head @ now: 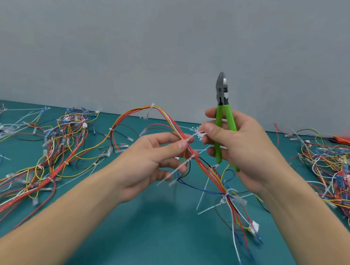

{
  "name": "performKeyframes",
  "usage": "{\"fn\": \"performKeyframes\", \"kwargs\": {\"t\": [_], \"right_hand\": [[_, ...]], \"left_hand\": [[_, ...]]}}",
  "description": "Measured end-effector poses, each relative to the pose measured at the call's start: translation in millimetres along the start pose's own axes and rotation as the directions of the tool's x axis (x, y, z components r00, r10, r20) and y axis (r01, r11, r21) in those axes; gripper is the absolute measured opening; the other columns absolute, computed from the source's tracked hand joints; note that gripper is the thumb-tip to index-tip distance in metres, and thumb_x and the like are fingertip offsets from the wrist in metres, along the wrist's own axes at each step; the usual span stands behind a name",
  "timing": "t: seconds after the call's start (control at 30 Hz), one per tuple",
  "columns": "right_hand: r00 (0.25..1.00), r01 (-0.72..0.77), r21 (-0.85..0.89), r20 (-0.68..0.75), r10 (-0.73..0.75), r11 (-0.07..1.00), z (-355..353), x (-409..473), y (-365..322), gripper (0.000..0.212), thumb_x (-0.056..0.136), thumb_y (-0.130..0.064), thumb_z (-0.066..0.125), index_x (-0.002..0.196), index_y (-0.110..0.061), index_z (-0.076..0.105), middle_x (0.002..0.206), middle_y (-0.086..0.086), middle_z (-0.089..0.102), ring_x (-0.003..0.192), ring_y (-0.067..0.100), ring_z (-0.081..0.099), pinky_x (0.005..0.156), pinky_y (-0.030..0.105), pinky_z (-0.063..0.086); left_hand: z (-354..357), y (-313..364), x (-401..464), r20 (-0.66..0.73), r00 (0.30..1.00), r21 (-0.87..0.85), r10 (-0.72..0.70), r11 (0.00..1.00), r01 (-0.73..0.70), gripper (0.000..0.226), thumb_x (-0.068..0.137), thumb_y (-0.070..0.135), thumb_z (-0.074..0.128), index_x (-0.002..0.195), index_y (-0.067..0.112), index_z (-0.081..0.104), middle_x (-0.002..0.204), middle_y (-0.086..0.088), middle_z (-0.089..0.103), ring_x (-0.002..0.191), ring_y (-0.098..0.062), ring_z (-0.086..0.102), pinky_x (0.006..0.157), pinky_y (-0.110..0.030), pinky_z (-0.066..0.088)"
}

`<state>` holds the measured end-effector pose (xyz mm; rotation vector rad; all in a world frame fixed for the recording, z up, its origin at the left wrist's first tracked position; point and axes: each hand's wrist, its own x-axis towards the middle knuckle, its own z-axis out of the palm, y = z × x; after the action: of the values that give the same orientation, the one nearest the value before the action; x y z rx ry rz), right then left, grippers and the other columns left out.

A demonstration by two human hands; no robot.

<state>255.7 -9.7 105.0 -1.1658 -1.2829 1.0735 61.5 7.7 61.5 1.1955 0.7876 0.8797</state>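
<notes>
Green-handled cutters (222,110) stand gripped in the right hand (244,149), which also pinches a white tie (191,138), while the left hand (151,158) pinches the wire bundle (205,169).

Bare left hand (152,153), bare right hand (242,148), bare forearms (62,217).

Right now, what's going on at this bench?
A person holds a wire harness above a teal table. The left hand pinches the bundle. The right hand grips green-handled cutters, tips pointing up and clear of the wires, while its thumb and forefinger pinch a white cable tie. More loose wires lie alongside.
</notes>
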Motion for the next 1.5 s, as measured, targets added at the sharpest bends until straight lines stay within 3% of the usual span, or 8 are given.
{"fn": "performKeyframes", "kwargs": {"t": [0.1, 0.2, 0.4, 0.53, 0.77, 1.1, 1.27, 1.5], "right_hand": [[0.985, 0.030, -0.228, -0.161, -0.068, 0.973, -11.8, 4.7, 0.3, 0.015, 0.097, -0.011, 0.066, 0.102, -0.026, 0.067, 0.079, -0.007, 0.068, 0.068, 0.007, 0.064, 0.069, 0.028, 0.049], [0.974, 0.048, -0.342, -0.191, -0.119, 0.938, -21.2, 7.0, -1.4, 0.006, 0.094, -0.021, 0.069, 0.097, -0.027, 0.069, 0.075, -0.016, 0.065, 0.061, 0.004, 0.059, 0.062, 0.023, 0.045], [0.984, 0.050, -0.370, 0.179, 0.018, 0.928, -33.5, -2.5, -20.5, 0.021, 0.096, -0.038, 0.070, 0.086, -0.020, 0.069, 0.071, -0.003, 0.069, 0.056, 0.013, 0.049, 0.049, 0.023, 0.039], [0.995, 0.003, -0.371, 0.097, 0.036, 0.928, -37.3, 0.3, -20.4, 0.033, 0.095, -0.046, 0.066, 0.092, -0.013, 0.067, 0.068, -0.001, 0.061, 0.053, 0.014, 0.044, 0.048, 0.026, 0.035], [0.979, 0.028, -0.478, 0.192, 0.074, 0.878, -37.0, -0.7, -12.7, 0.031, 0.095, -0.050, 0.067, 0.077, -0.026, 0.067, 0.073, 0.000, 0.068, 0.060, 0.015, 0.052, 0.063, 0.038, 0.040], [0.729, 0.020, -0.499, 0.601, 0.329, 0.867, -47.3, -8.7, -15.6, 0.041, 0.089, -0.057, 0.063, 0.104, -0.021, 0.075, 0.092, 0.008, 0.075, 0.074, 0.018, 0.066, 0.071, 0.032, 0.052], [0.918, -0.077, -0.370, 0.335, 0.210, 0.926, -21.0, -0.8, 2.4, 0.038, 0.099, -0.052, 0.060, 0.100, -0.018, 0.075, 0.083, 0.004, 0.072, 0.069, 0.015, 0.062, 0.067, 0.033, 0.050], [0.949, -0.110, -0.381, 0.233, 0.211, 0.918, -11.2, -0.6, 11.7, 0.039, 0.097, -0.056, 0.059, 0.096, -0.022, 0.077, 0.082, 0.000, 0.074, 0.066, 0.014, 0.062, 0.064, 0.032, 0.047]], "left_hand": [[-4.7, 2.6, 4.4, -0.096, 0.993, -0.043, 0.065, 0.997, -0.069, 0.023, 0.088, 0.030, 0.071, 0.106, 0.017, 0.075, 0.108, -0.010, 0.078, 0.062, -0.010, 0.063, 0.054, -0.018, 0.048], [-10.2, 2.8, 7.2, -0.207, 0.976, -0.049, 0.070, 0.995, -0.082, 0.018, 0.092, 0.026, 0.069, 0.103, 0.011, 0.071, 0.102, -0.008, 0.079, 0.057, -0.009, 0.059, 0.056, -0.019, 0.048], [-11.9, 4.8, 7.2, -0.308, 0.948, -0.059, 0.081, 0.993, -0.105, 0.012, 0.095, 0.022, 0.071, 0.103, 0.013, 0.072, 0.100, -0.010, 0.079, 0.057, -0.010, 0.055, 0.055, -0.019, 0.048], [-12.5, 9.1, 6.7, -0.388, 0.915, -0.057, 0.109, 0.988, -0.142, 0.005, 0.092, 0.023, 0.075, 0.093, 0.018, 0.074, 0.098, -0.007, 0.080, 0.061, -0.010, 0.059, 0.057, -0.019, 0.050], [-11.8, 13.3, 5.7, -0.435, 0.894, -0.125, 0.112, 0.975, -0.183, 0.009, 0.091, 0.019, 0.075, 0.098, 0.013, 0.073, 0.090, -0.006, 0.079, 0.059, -0.008, 0.058, 0.056, -0.017, 0.050], [-11.8, 12.0, 6.0, -0.479, 0.869, -0.110, 0.124, 0.974, -0.200, 0.011, 0.090, 0.017, 0.077, 0.097, 0.013, 0.070, 0.089, -0.007, 0.080, 0.059, -0.008, 0.062, 0.057, -0.018, 0.050], [-7.0, 10.3, 5.0, -0.467, 0.872, -0.064, 0.150, 0.977, -0.202, 0.010, 0.088, 0.017, 0.078, 0.094, 0.016, 0.070, 0.088, -0.005, 0.080, 0.060, -0.008, 0.061, 0.058, -0.018, 0.052], [-6.1, 11.2, 4.0, -0.469, 0.868, -0.047, 0.165, 0.976, -0.211, 0.012, 0.088, 0.015, 0.079, 0.094, 0.013, 0.069, 0.091, -0.009, 0.080, 0.059, -0.008, 0.060, 0.056, -0.017, 0.052]]}}
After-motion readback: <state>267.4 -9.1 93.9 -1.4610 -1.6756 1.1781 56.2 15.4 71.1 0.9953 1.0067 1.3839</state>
